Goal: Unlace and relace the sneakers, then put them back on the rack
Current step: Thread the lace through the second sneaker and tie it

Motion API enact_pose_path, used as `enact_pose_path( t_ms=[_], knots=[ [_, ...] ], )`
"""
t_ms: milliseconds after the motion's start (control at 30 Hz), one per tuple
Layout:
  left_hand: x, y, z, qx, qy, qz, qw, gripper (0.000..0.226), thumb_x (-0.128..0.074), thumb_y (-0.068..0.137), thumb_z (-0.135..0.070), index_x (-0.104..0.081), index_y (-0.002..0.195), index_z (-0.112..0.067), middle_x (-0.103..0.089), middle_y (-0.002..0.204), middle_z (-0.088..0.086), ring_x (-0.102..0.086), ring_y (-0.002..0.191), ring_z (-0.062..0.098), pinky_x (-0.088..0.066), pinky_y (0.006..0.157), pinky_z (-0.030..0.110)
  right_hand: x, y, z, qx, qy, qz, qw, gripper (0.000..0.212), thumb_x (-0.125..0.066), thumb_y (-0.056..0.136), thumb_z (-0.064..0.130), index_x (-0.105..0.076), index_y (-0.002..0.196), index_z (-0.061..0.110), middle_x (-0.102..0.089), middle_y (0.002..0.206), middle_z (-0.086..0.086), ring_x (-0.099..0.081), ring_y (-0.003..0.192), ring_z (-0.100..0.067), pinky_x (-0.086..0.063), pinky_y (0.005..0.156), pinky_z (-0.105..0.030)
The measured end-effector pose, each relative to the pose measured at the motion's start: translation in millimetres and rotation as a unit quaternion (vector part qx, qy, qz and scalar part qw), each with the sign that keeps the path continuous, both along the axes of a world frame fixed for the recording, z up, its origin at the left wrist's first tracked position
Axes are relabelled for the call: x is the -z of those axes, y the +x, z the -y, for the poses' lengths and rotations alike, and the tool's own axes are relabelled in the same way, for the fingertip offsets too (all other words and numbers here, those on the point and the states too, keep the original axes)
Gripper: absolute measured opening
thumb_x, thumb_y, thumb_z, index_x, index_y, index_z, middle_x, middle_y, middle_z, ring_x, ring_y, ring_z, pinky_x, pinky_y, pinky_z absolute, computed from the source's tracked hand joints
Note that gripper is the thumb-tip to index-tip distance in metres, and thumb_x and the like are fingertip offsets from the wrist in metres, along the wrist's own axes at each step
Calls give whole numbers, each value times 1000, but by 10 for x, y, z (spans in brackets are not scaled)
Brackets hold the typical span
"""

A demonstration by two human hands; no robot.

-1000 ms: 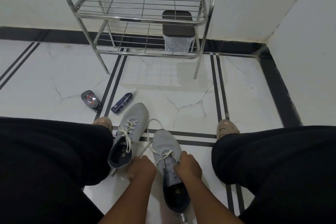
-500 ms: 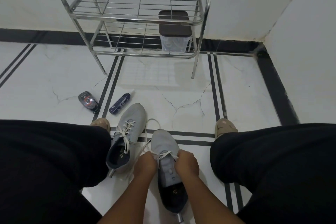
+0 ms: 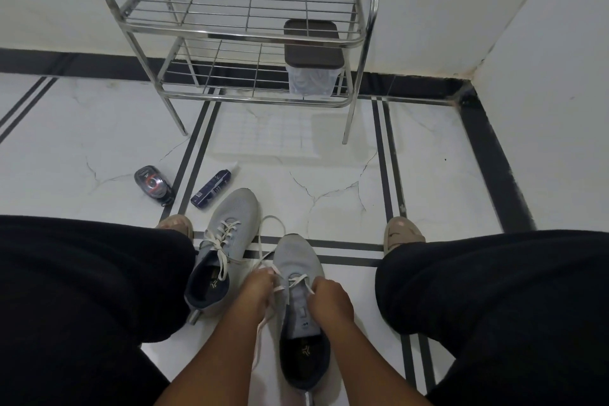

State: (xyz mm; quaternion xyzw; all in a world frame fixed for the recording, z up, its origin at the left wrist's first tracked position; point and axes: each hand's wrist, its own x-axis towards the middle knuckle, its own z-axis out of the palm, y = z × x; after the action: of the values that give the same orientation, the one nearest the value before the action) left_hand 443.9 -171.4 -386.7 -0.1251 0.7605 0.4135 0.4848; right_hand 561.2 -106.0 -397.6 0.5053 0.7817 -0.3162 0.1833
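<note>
**Lace work under way on the near sneaker**

We sit over the near sneaker [image 3: 298,277], which lies on the floor [image 3: 346,168] between our knees, toe pointing away, so the eyelets face up within easy reach. Our left hand [image 3: 255,290] is curled around one run of the white lace [image 3: 263,316], and our right hand [image 3: 329,297] pinches the other run beside the tongue; we judge each hand takes a side so the crossings can be worked evenly. A loose loop of lace trails forward past the toe. The second sneaker [image 3: 224,247] rests just beside it to the left, laces slack, angled toward our left foot [image 3: 176,224].

Farther out, a spray bottle [image 3: 212,188] and a small dark tin [image 3: 153,183] lie on the tiles. The steel rack [image 3: 237,31] stands against the wall, a lidded bin [image 3: 313,59] on its lower shelf, right side. The bottle lies near the path to the rack; our legs [image 3: 82,290] hem the shoes in.
</note>
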Motion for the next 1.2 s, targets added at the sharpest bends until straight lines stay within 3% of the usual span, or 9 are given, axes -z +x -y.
enact_pose_path(
  t_ms=[133,267,467,600,700,833,967,1033,1200],
  knots=[
    [-158,4,-86,-11,23,52,998,18,-49,97,-15,-54,81,-9,-52,76,9,-49,66,20,-43,57,31,-10,8,4,3,-23,-1,1000,18,-51,93,23,-58,106,15,-62,109,-6,-61,97,-24,-46,73,-30],
    [-166,-31,-247,110,47,-18,993,23,-47,97,-21,-63,106,-7,-64,107,16,-60,93,30,-51,83,37,-78,-38,-51,140,-89,-48,985,35,-41,98,39,-61,112,14,-63,115,-8,-59,103,-25,-45,80,-29],
    [-393,-51,-335,170,127,-160,964,31,-36,102,-22,-64,95,-12,-63,88,1,-58,87,15,-42,68,21,-379,-319,-354,432,-167,-241,853,54,-29,101,46,-70,83,16,-71,99,-5,-63,93,-22,-50,94,-41],
    [-560,-49,-396,234,187,-202,932,31,-41,101,-26,-64,94,-6,-60,74,-1,-57,71,10,-42,68,23,-592,-375,-453,428,-297,-337,784,48,-45,97,50,-73,97,12,-72,100,-2,-64,97,-17,-51,89,-36],
    [-537,-57,-364,275,182,-216,919,35,-44,100,-28,-64,90,-2,-57,66,-3,-53,66,12,-42,70,27,-683,-372,-500,430,-360,-386,732,25,-62,93,30,-70,100,7,-72,104,-7,-66,99,-21,-52,93,-37],
    [-404,-84,-263,284,129,-208,927,31,-44,99,-24,-60,75,-16,-56,64,-4,-51,62,13,-39,62,27,-801,-378,-554,452,-397,-399,692,16,-57,96,23,-67,97,11,-69,106,-3,-62,105,-20,-45,96,-36],
    [-165,-143,-84,289,10,-208,934,29,-44,96,-20,-61,72,-19,-66,79,6,-62,80,27,-48,76,36,-990,-379,-664,473,-460,-440,610,18,-47,101,23,-56,87,18,-63,72,4,-61,79,-13,-35,101,-39],
    [22,-177,16,281,-37,-184,941,23,-47,94,-18,-66,83,-11,-69,92,13,-65,91,30,-50,80,35,-1103,-379,-725,471,-452,-456,605,16,-44,101,18,-57,93,17,-58,63,5,-55,67,-12,-38,94,-37],
    [102,-235,118,285,-158,-177,929,21,-54,91,-15,-65,105,-2,-67,110,15,-64,103,31,-48,77,31,-1351,-381,-825,458,-279,-512,671,25,-37,100,3,-59,108,10,-62,80,-1,-59,72,-13,-48,81,-31]
  ],
)
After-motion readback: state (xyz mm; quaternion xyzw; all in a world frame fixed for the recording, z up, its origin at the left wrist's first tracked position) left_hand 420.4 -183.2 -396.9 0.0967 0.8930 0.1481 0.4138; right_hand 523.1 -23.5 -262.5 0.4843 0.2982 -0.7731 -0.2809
